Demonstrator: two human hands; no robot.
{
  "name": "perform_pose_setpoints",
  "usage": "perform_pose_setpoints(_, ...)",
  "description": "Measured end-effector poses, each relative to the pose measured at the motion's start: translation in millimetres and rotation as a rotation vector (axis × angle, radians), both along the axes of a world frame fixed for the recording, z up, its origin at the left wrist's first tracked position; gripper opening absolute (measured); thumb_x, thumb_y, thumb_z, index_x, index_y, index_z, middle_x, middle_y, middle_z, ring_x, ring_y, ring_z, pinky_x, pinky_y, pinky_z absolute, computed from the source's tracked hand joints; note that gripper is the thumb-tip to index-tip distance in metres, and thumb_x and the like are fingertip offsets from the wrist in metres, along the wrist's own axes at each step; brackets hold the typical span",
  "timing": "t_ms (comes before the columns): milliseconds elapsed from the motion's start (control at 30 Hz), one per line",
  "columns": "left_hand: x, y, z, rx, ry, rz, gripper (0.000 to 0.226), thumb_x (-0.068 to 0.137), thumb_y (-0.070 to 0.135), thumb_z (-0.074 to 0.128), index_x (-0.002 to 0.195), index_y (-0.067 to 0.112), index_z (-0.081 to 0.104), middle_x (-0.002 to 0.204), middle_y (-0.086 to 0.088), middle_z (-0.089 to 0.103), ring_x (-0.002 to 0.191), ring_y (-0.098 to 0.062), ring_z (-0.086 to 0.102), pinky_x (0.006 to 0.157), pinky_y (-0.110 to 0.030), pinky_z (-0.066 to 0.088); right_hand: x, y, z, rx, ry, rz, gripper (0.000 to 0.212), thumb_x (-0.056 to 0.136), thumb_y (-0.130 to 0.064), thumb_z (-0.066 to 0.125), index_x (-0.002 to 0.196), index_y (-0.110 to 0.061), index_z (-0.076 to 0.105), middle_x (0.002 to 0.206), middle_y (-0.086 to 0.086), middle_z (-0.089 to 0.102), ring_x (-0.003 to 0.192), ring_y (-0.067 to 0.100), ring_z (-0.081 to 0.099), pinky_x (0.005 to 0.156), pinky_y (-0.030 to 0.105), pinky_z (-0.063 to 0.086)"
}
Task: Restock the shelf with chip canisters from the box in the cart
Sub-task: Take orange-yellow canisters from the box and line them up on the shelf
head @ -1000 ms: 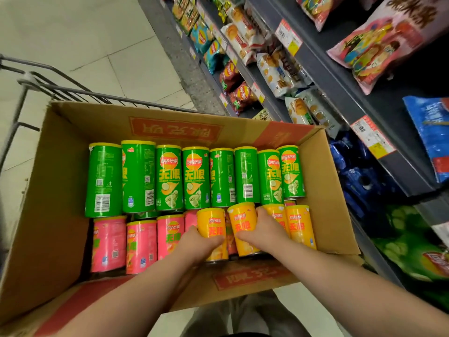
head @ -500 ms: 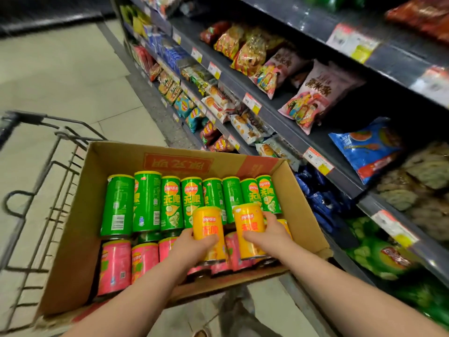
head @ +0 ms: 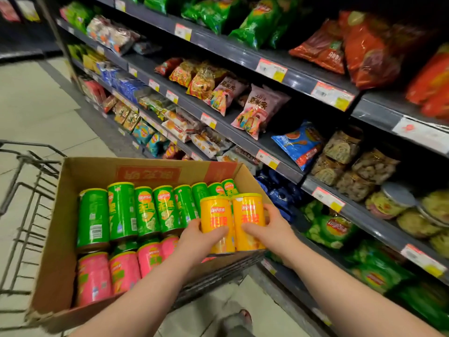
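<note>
The step in hand is the carry from box to shelf. The left hand [head: 194, 235] is wrapped round one yellow can [head: 215, 215], thumb across its front. The right hand [head: 269, 224] grips a second yellow can [head: 247, 210] in the same way, fingers curled round its right side. The two cans are upright, pressed side by side, and held above the near right corner of the box [head: 97, 171], which sits in the cart [head: 38, 161]. They appear clear of the load beneath.

Inside the box, green cans [head: 145, 210] lie in a row along the far edge and pink cans [head: 124, 271] along the near edge towards the left corner. So most of the stock is not yet moved, and the task looks early on.

The shelf [head: 238, 136] stands just right of the cart, its tiers packed with snack bags and tubs. I cannot tell which tier takes the cans, as no can row shows. The next move likely calls for swinging both cans right over the box's right edge, finding a free gap, and setting them down upright with labels forward. Both hands are full, so crowding bags would have to be nudged aside with the cans.
</note>
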State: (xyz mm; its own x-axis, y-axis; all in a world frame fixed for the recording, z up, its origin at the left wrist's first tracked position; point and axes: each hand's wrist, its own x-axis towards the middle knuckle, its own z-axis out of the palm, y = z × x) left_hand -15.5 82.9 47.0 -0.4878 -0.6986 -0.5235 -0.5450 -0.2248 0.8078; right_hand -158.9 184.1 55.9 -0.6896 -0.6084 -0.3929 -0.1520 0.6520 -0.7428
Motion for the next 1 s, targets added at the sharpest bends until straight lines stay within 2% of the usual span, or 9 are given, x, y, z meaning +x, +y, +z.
perform_pose_setpoints(167, -8, 25, 11, -0.059, 0.025, -0.063, 0.066, 0.065, 0.050, 0.077, 0.117, 0.017, 0.054, 0.110, -0.003, 0.064, 0.097, -0.022, 0.063, 0.091, -0.041, 0.050, -3, 39, 15, -0.039, -0.003, -0.104, 0.081, 0.074, -0.037, 0.076, 0.141, -0.026, 0.032, 0.130, 0.001, 0.053, 0.108, 0.018, 0.058, 0.092, 0.039, 0.050)
perform_pose_setpoints(267, -18, 45, 16, -0.070, 0.046, -0.077, 0.087, 0.046, 0.061, 0.073, 0.119, 0.018, 0.054, 0.108, -0.003, 0.065, 0.095, -0.023, 0.064, 0.090, -0.042, 0.052, -6, 67, 22, -0.071, -0.024, -0.151, 0.078, 0.077, -0.034, 0.075, 0.141, -0.025, 0.032, 0.126, 0.001, 0.054, 0.105, 0.018, 0.058, 0.091, 0.038, 0.051)
perform_pose_setpoints(400, -39, 82, 26, -0.104, 0.044, -0.154, 0.057, 0.069, 0.048, 0.077, 0.111, 0.026, 0.045, 0.105, 0.000, 0.058, 0.098, -0.021, 0.058, 0.088, -0.032, 0.046, -19, 116, 33, -0.097, -0.035, -0.225, 0.082, 0.077, -0.034, 0.075, 0.143, -0.024, 0.028, 0.129, 0.002, 0.053, 0.109, 0.019, 0.058, 0.093, 0.038, 0.050)
perform_pose_setpoints(533, -73, 140, 34, -0.126, 0.093, -0.264, 0.050, 0.071, 0.047, 0.076, 0.107, 0.026, 0.049, 0.102, 0.000, 0.062, 0.092, -0.017, 0.060, 0.085, -0.032, 0.048, -33, 189, 43, -0.114, -0.036, -0.315, 0.085, 0.075, -0.037, 0.076, 0.144, -0.026, 0.027, 0.127, 0.001, 0.055, 0.108, 0.019, 0.059, 0.094, 0.042, 0.051)
perform_pose_setpoints(633, -103, 200, 44, -0.132, 0.100, -0.369, 0.046, 0.077, 0.043, 0.073, 0.111, 0.024, 0.048, 0.104, 0.001, 0.059, 0.094, -0.017, 0.058, 0.082, -0.029, 0.044, -45, 255, 55, -0.143, -0.026, -0.406, 0.079, 0.077, -0.034, 0.075, 0.142, -0.025, 0.030, 0.113, -0.005, 0.055, 0.104, 0.017, 0.059, 0.092, 0.038, 0.051)
perform_pose_setpoints(733, -129, 258, 51, -0.112, 0.135, -0.471, 0.059, 0.071, 0.049, 0.076, 0.117, 0.021, 0.051, 0.107, 0.004, 0.062, 0.093, -0.013, 0.061, 0.084, -0.032, 0.049, -58, 319, 64, -0.179, -0.003, -0.496, 0.079, 0.078, -0.032, 0.075, 0.143, -0.024, 0.030, 0.113, -0.006, 0.052, 0.104, 0.015, 0.058, 0.091, 0.035, 0.051)
perform_pose_setpoints(867, -155, 322, 56, -0.093, 0.197, -0.538, 0.052, 0.076, 0.044, 0.074, 0.118, 0.023, 0.051, 0.105, 0.004, 0.064, 0.091, -0.012, 0.063, 0.080, -0.029, 0.051, -71, 391, 72, -0.217, 0.010, -0.567, 0.077, 0.079, -0.032, 0.074, 0.142, -0.026, 0.031, 0.105, -0.011, 0.054, 0.094, 0.010, 0.060, 0.079, 0.029, 0.052)
perform_pose_setpoints(967, -171, 364, 63, -0.052, 0.242, -0.555, 0.048, 0.077, 0.042, 0.073, 0.116, 0.023, 0.050, 0.104, 0.005, 0.064, 0.091, -0.014, 0.064, 0.083, -0.033, 0.053, -80, 434, 81, -0.234, 0.043, -0.584, 0.063, 0.080, -0.032, 0.073, 0.131, -0.033, 0.035, 0.096, -0.019, 0.051, 0.085, 0.001, 0.057, 0.062, 0.019, 0.051)
perform_pose_setpoints(1000, -175, 376, 66, -0.038, 0.258, -0.567, 0.046, 0.078, 0.040, 0.073, 0.115, 0.024, 0.050, 0.103, 0.006, 0.064, 0.091, -0.013, 0.064, 0.080, -0.031, 0.053, -84, 446, 82, -0.243, 0.047, -0.590, 0.060, 0.081, -0.032, 0.073, 0.128, -0.033, 0.036, 0.095, -0.021, 0.049, 0.085, 0.001, 0.057, 0.062, 0.018, 0.049)
